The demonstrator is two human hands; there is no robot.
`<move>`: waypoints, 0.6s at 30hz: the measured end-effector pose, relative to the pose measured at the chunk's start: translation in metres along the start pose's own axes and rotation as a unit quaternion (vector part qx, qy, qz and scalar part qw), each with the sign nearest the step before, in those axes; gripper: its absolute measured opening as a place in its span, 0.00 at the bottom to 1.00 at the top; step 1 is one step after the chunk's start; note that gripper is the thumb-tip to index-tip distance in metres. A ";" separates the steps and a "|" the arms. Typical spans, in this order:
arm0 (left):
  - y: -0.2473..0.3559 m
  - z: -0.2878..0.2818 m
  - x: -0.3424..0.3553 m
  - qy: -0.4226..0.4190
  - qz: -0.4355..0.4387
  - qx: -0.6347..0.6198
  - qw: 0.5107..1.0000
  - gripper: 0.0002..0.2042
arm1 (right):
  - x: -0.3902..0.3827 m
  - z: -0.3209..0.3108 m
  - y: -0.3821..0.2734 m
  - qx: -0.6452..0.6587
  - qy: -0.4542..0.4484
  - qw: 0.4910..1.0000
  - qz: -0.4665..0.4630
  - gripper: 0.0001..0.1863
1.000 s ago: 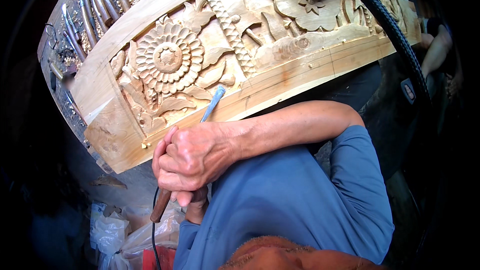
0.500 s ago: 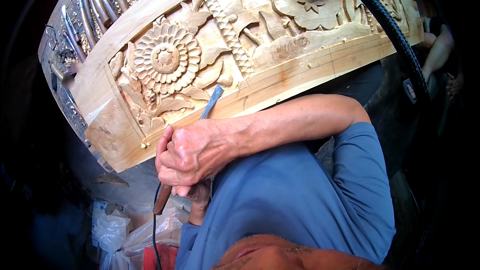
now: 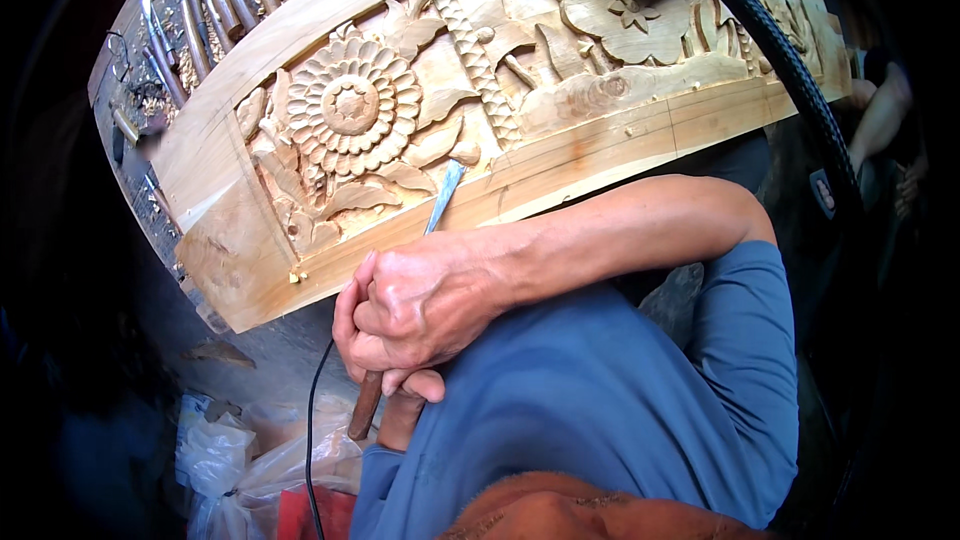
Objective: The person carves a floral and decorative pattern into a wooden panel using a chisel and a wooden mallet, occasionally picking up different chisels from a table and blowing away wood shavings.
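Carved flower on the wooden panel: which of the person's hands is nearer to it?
Right. The right hand grips the chisel just below the carved flower. The left hand is lower, mostly hidden under the right, near the handle's end.

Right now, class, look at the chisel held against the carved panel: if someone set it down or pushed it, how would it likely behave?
The chisel looks stiff: its narrow metal blade runs straight from the right hand to the carved panel. Its rounded wooden handle would probably roll on a sloped surface. It seems light, though blade-heavy, so it may tip forward.
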State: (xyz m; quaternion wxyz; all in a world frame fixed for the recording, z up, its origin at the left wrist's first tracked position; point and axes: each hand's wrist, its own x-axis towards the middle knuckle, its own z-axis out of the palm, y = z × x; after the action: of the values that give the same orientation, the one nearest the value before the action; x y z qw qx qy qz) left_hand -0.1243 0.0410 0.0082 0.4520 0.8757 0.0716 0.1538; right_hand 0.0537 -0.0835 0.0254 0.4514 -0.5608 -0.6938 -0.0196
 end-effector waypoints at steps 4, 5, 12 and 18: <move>0.006 -0.018 0.012 -0.085 0.059 0.063 0.993 0.25 | 0.000 -0.008 -0.024 -0.236 0.000 0.971 -0.035 0.15; 0.004 -0.019 0.015 -0.090 0.085 0.085 0.989 0.25 | -0.004 -0.010 -0.033 -0.277 0.000 0.961 -0.024 0.15; -0.005 -0.025 0.059 0.054 0.248 0.240 0.937 0.15 | -0.077 -0.062 -0.080 -0.295 -0.040 0.933 0.201 0.22; -0.011 -0.009 0.117 0.125 0.151 0.276 0.941 0.07 | -0.101 -0.101 -0.089 -0.325 0.020 0.883 0.338 0.20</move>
State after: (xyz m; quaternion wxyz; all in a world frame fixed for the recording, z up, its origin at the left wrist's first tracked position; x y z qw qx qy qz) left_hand -0.0169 0.0855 0.0281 0.1516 0.9403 0.0342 0.3029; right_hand 0.0403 -0.2465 0.0623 0.2369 -0.8762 -0.4074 -0.1011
